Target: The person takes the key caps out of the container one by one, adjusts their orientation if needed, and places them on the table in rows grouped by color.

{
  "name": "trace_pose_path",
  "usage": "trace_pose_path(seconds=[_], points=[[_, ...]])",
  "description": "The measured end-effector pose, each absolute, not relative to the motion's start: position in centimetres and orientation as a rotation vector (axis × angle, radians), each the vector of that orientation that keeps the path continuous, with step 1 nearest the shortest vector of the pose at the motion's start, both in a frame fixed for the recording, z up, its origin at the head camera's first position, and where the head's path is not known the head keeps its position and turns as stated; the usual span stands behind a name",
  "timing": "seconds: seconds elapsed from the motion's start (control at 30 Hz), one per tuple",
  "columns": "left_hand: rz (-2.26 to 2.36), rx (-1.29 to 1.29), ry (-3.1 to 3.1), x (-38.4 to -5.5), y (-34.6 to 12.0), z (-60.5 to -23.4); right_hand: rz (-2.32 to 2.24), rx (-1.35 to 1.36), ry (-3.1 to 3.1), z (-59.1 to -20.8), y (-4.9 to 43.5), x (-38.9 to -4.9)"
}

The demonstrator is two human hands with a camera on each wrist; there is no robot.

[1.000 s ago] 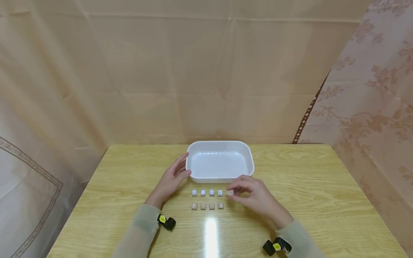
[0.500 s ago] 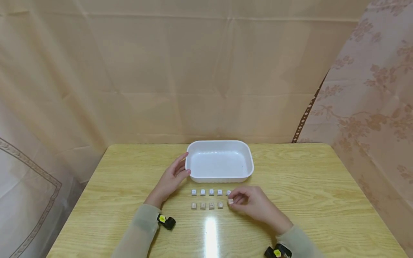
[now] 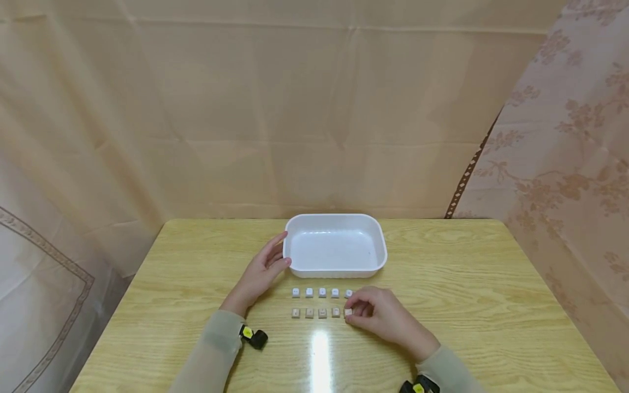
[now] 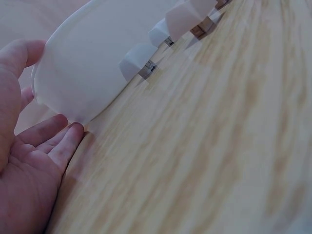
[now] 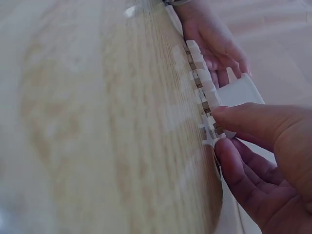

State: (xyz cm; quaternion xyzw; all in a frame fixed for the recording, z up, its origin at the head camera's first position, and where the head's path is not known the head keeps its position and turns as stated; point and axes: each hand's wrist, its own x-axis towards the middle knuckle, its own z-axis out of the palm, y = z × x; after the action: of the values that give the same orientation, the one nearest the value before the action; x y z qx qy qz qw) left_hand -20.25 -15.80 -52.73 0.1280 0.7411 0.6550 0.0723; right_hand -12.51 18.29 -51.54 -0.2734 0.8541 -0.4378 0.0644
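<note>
My right hand pinches a small beige keycap between thumb and fingertips, at the right end of the near row. That row holds several beige keycaps. Behind it runs a row of several white keycaps; the rightmost is partly covered by my right fingers. My left hand rests at the left end of a white tray, thumb and fingertips touching its outside and rim. In the left wrist view, the fingers lie low against the tray's wall, fairly straight.
The wooden table carries both rows in front of the tray. A beige curtain hangs behind the table's far edge, and a floral cloth is at the right. Each wrist wears a small black camera.
My right hand has moved toward me from the white row with the beige keycap, then slightly left to the end of the near row. The left hand stays at the tray.
</note>
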Motion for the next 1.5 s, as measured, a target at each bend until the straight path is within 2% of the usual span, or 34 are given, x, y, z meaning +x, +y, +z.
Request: trace_pose_path(seconds=[0.3,1.5], points=[[2.001,0.392,2.192,-20.3,-15.8,-52.79,-1.315,-0.907,2.608,-51.96,18.53,-12.65],[1.959,0.366,2.275,-20.32,-16.14,-52.96,-1.331,-0.942,2.606,-51.71,19.18,-13.45]])
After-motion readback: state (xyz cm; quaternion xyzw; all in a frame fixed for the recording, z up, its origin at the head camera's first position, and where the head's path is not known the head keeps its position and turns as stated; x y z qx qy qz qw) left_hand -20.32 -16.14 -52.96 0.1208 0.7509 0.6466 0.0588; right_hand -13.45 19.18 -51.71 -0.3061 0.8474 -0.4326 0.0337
